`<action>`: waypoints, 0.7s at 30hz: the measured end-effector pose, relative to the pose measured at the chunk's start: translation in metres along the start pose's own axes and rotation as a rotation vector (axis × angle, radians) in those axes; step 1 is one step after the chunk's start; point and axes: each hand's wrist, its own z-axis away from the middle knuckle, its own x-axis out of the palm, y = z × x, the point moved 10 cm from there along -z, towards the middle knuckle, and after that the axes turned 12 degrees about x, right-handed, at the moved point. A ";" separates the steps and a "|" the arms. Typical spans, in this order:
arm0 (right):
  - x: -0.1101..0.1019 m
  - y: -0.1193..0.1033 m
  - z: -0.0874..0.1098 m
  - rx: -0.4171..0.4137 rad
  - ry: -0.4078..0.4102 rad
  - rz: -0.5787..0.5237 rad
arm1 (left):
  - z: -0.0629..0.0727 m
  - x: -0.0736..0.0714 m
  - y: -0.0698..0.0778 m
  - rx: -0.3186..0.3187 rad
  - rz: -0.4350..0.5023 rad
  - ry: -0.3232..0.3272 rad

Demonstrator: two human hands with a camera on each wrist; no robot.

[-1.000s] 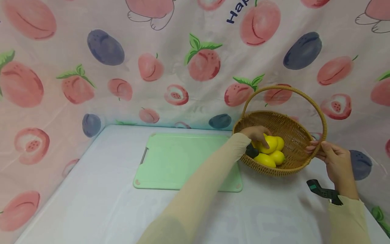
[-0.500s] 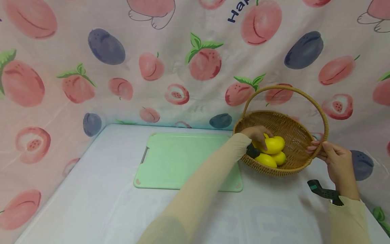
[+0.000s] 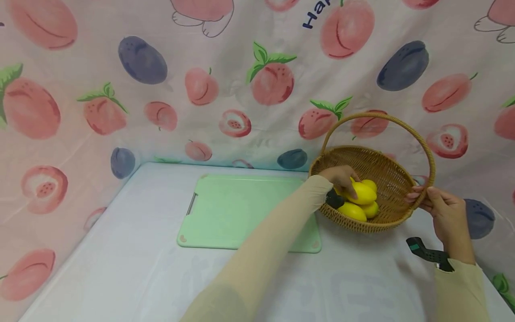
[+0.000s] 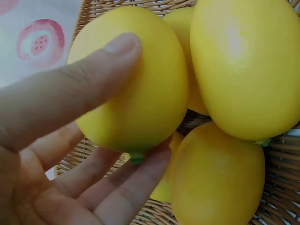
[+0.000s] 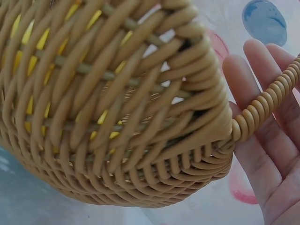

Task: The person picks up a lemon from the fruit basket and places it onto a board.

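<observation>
A woven wicker basket (image 3: pixel 390 192) with a tall hooped handle (image 3: pixel 418 138) stands tilted toward me on the right of the table. Several yellow lemons (image 3: pixel 352 211) lie bunched in its left part. My left hand (image 3: pixel 339 176) reaches into the basket. In the left wrist view its thumb presses on one lemon (image 4: pixel 136 89) while the other fingers curl beneath, gripping it; other lemons (image 4: pixel 218 176) sit close beside it. On the basket's right side my right hand (image 3: pixel 446 214) holds the lower end of the handle, which crosses its fingers (image 5: pixel 258 159) in the right wrist view.
A pale green cutting board (image 3: pixel 233 210) lies left of the basket, partly covered by my left sleeve (image 3: pixel 265 250). White cloth covers the table (image 3: pixel 120 259). A fruit-printed curtain (image 3: pixel 241 89) hangs close behind the basket.
Inside the basket the upper lemons have shifted slightly under my left hand, which stays among them. My right hand keeps its place on the handle, and the basket has barely moved.
</observation>
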 end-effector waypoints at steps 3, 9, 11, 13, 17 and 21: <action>0.000 0.000 0.000 -0.002 -0.001 0.001 | 0.003 -0.003 0.006 0.029 -0.002 0.027; 0.000 -0.002 0.000 -0.029 -0.002 -0.005 | 0.011 -0.009 0.026 0.089 -0.071 0.049; -0.001 -0.002 -0.001 -0.037 -0.005 -0.009 | 0.012 -0.011 0.031 0.095 -0.090 0.047; -0.001 -0.002 -0.001 -0.037 -0.008 -0.015 | 0.014 -0.014 0.035 0.099 -0.100 0.053; 0.000 -0.001 -0.001 -0.035 -0.015 -0.013 | 0.019 -0.018 0.037 0.107 -0.038 0.071; 0.001 -0.001 -0.001 -0.027 -0.014 -0.009 | 0.024 -0.022 0.035 0.133 -0.001 0.058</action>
